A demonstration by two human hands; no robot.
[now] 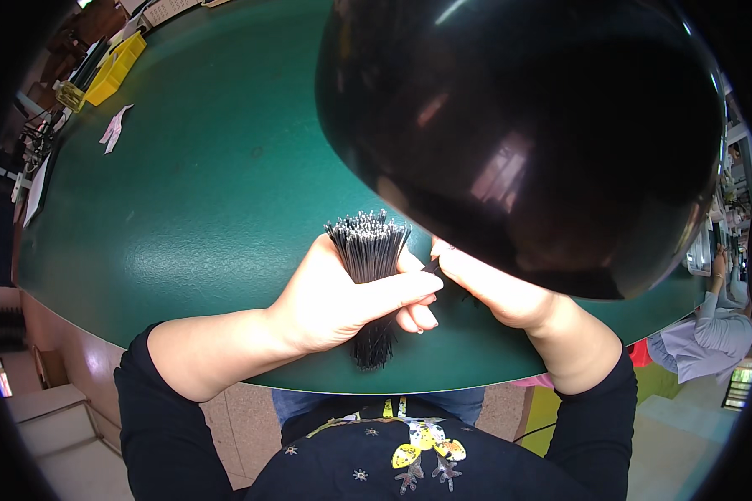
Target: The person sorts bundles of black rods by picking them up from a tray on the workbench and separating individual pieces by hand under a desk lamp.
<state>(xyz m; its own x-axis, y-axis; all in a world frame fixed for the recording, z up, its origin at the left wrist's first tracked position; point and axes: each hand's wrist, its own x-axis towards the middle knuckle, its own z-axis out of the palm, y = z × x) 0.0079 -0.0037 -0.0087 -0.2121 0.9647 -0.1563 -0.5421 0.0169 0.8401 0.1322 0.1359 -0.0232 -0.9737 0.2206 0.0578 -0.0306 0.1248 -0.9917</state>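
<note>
My left hand is wrapped round a thick bundle of thin black wires, held upright over the table. The upper wire ends are bare and silvery; the lower black ends fan out below the hand. Close by on the right, my right hand is closed in a pinch. A thin black strip shows between its fingertips and my left thumb; its kind cannot be made out. Part of the right hand is hidden beneath a large glossy black dome.
The dome fills the upper right, low over the green table. At the far left are a yellow bin and a crumpled pale strip. A co-worker in a light top sits at the right edge.
</note>
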